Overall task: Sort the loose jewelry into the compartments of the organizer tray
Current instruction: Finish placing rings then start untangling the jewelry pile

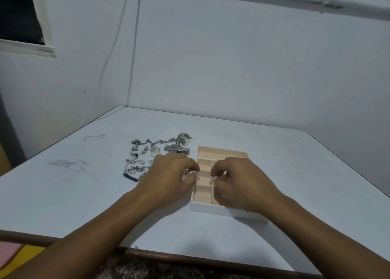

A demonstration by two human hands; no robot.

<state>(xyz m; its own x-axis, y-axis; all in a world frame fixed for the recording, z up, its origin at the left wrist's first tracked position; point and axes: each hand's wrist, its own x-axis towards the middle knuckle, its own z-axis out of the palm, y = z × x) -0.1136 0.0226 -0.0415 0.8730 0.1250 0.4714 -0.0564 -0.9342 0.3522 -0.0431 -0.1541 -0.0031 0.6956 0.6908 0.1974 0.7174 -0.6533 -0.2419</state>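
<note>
1. Left of centre on the pale blue-grey worktop (84, 194): heap of loose silver-tone jewelry. Chunky link chain (157, 141), round-faced metal wristwatch (176, 148), winged pendant (155, 149), beaded chain (134, 169), black bar bracelet (131, 177). All outside the tray, touching or overlapping, unsorted.
2. Just right of the heap: white rectangular organizer tray with peach-lined compartments (209, 209). Long compartment at the far end, smaller cells nearer. Visible cells bare apart from a tiny dark speck near the front wall. Right-side cells hidden under the hand.
3. Left hand (168, 173) over the tray's left rim, fingers curled toward the thumb, small bright glint by the fingertips (196, 168). Possibly pinching a small piece, but too small to confirm. Cannot tell grasping from clenched empty.
4. Right hand (238, 181) above the middle cells, fingers curled downward. Nothing plainly held, so cannot tell here either.
5. Why this pose, as a judgement: both hands meeting over the small cells suits two-handed work on a fiddly item, likely freeing or lowering it into one cell.
6. Why tray beside heap: short carry, less chance of dropping.
7. Progress, judged: early, with nearly everything left to sort.
8. Risk: tangled chains dragging neighbours on lifting.
</note>
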